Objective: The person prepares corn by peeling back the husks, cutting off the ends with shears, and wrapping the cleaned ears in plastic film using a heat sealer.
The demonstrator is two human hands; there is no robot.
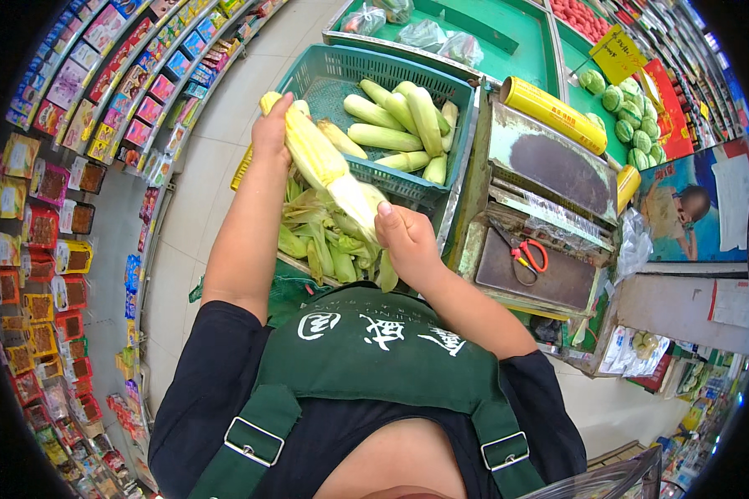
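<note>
An ear of corn point(315, 153) with yellow kernels showing is held slantwise between my hands. My left hand point(271, 132) grips its upper end. At the lower end, my right hand point(409, 240) pinches the pale husk leaves point(361, 203), which are drawn out from the cob. Behind the ear stands a teal plastic crate point(406, 61), with several ears in green husks point(384, 137) lying in it. A heap of stripped husks point(334, 246) lies below the held ear, close to my apron. Part of the heap is hidden by my right hand and the corn.
On the right, a film-wrapping machine point(549, 162) carries a roll of yellow film point(555, 115) and red-handled scissors point(527, 256). Round green vegetables point(630, 112) sit on a green display stand. Shelves of packaged snacks point(44, 231) line the left. Bagged produce point(440, 40) lies at the back.
</note>
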